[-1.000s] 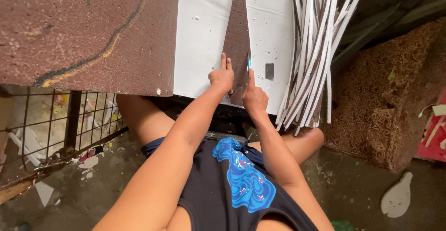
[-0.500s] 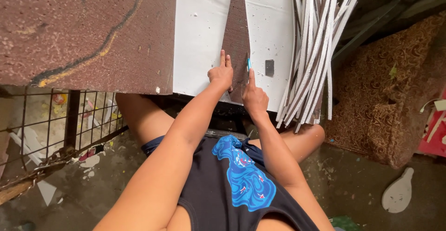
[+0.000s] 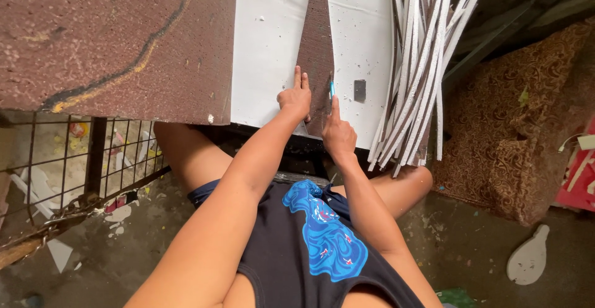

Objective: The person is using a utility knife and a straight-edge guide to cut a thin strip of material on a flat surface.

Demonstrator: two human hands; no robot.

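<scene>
**Cutting white sheet at table's near edge**

Our left hand [image 3: 296, 99] pressed flat on the white sheet [image 3: 268, 41], fingers extended, gripping nothing. Our right hand [image 3: 338, 136] clenched a blue knife [image 3: 331, 88], its blade at the sheet's cut. White strips [image 3: 416, 79] were piled at the table's [image 3: 111, 41] right edge.

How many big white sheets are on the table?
2. The left white sheet lies under the left hand. The right white sheet lies beside the right hand, its far edge partly hidden under the white strips.
</scene>
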